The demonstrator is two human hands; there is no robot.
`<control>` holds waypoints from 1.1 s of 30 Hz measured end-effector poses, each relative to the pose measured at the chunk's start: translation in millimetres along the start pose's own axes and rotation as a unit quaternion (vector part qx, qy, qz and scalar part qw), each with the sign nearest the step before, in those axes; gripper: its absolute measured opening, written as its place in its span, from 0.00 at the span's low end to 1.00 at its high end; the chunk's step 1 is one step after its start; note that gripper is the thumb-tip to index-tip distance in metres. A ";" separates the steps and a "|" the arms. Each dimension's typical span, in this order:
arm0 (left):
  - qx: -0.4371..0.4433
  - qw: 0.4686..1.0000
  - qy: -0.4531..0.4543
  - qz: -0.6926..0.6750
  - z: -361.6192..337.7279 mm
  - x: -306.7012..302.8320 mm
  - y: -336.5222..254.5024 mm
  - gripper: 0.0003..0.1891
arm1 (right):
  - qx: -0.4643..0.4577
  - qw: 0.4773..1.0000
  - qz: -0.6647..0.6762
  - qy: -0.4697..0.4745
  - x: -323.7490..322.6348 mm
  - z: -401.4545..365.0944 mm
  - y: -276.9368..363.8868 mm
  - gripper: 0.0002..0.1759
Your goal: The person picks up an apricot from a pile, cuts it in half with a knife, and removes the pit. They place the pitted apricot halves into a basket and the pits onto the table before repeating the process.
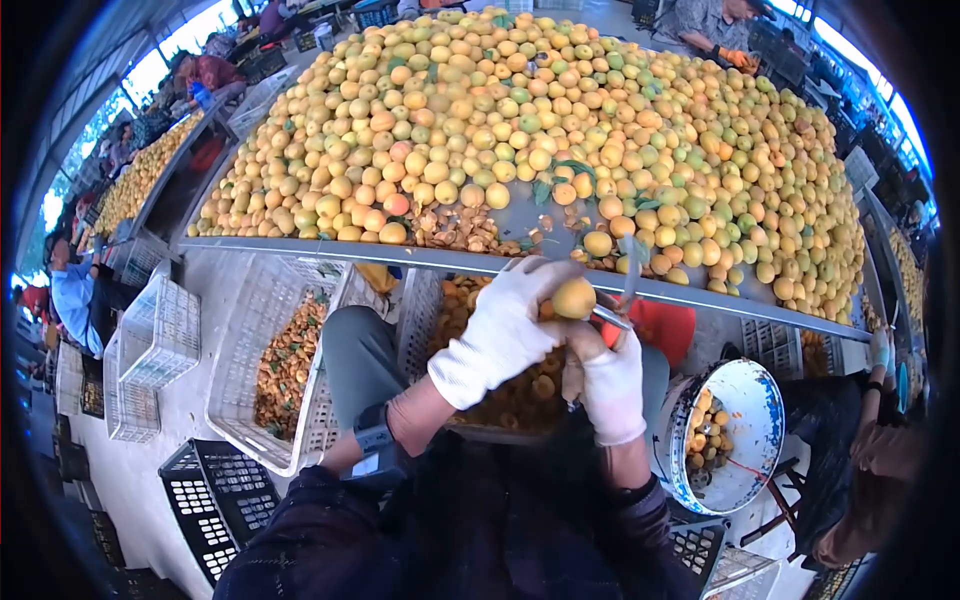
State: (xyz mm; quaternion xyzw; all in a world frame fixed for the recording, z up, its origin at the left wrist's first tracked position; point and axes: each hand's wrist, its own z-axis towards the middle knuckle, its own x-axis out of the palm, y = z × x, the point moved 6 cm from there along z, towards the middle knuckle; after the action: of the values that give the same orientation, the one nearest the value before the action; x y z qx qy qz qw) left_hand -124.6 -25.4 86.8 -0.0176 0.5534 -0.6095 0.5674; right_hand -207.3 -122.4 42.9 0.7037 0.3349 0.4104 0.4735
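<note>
My left hand point(505, 325), in a white knit glove, is closed around a yellow-orange apricot point(574, 298) in front of the table edge. My right hand point(610, 385), also gloved in white, is wrapped around a slim metal tool point(611, 317) right beside the fruit. A curved metal strip point(632, 265) rises next to the tool against the table edge. Just beyond my hands, a big heap of apricots point(480, 110) covers the sloping metal table point(520, 215). Below my hands stands a crate with halved apricots point(540, 388).
White crates stand left, one holding brown-orange scraps point(285, 350). A white bucket point(755, 420) with fruit and a red container point(665, 330) are at the right. A black crate point(220, 500) lies lower left. Other people point(715, 25) work at the tables around.
</note>
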 end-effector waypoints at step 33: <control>-0.262 0.592 0.004 -0.762 -49.7 67.6 20.0 0.26 | -0.229 0.897 -0.378 -0.011 -22.0 -43.4 4.1 0.18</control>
State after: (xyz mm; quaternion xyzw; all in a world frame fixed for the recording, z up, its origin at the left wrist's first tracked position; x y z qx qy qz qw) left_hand -167.4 -35.7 12.6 -0.5780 0.4766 -0.6485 -0.1353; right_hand -255.5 -125.6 50.3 0.4004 0.4673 0.2585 0.7446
